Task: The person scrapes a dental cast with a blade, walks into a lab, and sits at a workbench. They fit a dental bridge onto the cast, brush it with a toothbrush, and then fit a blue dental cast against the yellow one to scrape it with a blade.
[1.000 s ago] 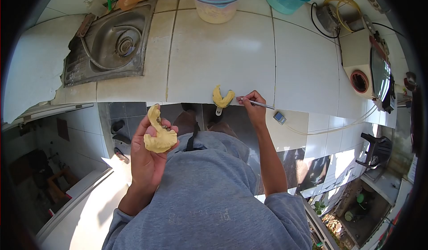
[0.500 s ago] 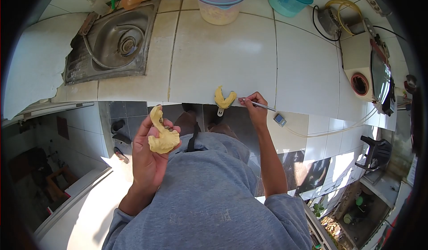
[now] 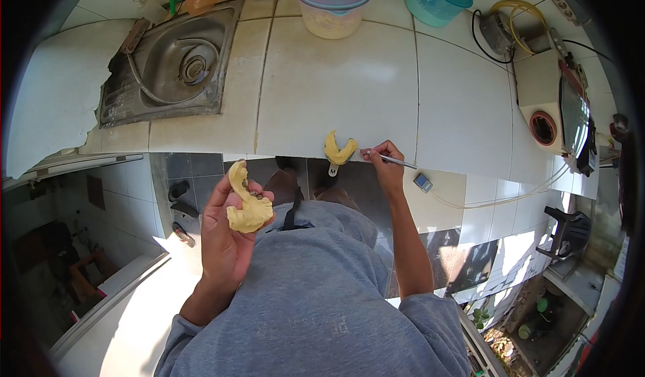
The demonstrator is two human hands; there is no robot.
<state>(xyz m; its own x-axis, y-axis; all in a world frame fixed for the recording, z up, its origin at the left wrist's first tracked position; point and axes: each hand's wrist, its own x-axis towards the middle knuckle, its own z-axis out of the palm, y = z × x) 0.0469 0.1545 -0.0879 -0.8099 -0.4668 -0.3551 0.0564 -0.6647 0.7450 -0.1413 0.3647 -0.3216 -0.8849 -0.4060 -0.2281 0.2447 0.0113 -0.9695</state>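
In the head view, as landmark, a U-shaped tray filled with yellow, moulded-looking material (image 3: 340, 153), lying at the near edge of the white tiled counter (image 3: 336, 88), with a pale handle marked "M" (image 3: 333, 170) jutting past that edge. Left of the tray and nearer the body, held up clear of the counter in the left hand (image 3: 225, 242), an irregular, curved yellow piece (image 3: 252, 217) with small grey-brown marks along its inner side; thumb and fingers clamped around its edges, palm turned upward. Just right of the tray, in the right hand (image 3: 386, 169), a slim silver pen-like tool (image 3: 403, 162), pinched between closed fingertips, slanting away to the right; no contact visible between tool and tray, nor between tool and held piece. Beyond the tray, a tub with a purple-and-blue lid (image 3: 332, 21); farther right of that, a round turquoise container (image 3: 437, 7). Far left of the tray, a stained steel sink (image 3: 158, 61); far right, a cream box-shaped appliance (image 3: 531, 81) with a round reddish port. Hardly changed from the preceding pictures: same grips, same spacing around the tray, only a slight shift in framing. Judged from that, a brief steady hold, without visible progress on either yellow form.
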